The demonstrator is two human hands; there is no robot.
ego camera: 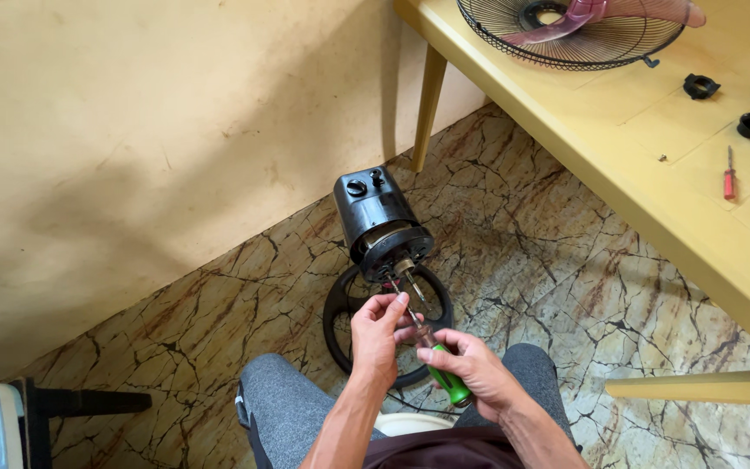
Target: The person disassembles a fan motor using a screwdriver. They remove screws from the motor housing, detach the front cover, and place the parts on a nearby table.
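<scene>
A black fan motor housing (pixel 381 221) stands on its round black base (pixel 338 317) on the floor in front of my knees, its bare shaft pointing toward me. My right hand (pixel 475 369) grips a screwdriver with a green handle (pixel 450 384), its metal shaft angled up toward the motor's front. My left hand (pixel 377 334) pinches the screwdriver's shaft near the tip, just below the motor shaft.
A yellow wooden table (pixel 653 182) at the right carries a black wire fan grille (pixel 566 35) with a pink blade (pixel 601 17), two black caps (pixel 701 86), and a small red screwdriver (pixel 728 174). A dark chair (pixel 54 408) stands at lower left. The floor is cracked-pattern tile.
</scene>
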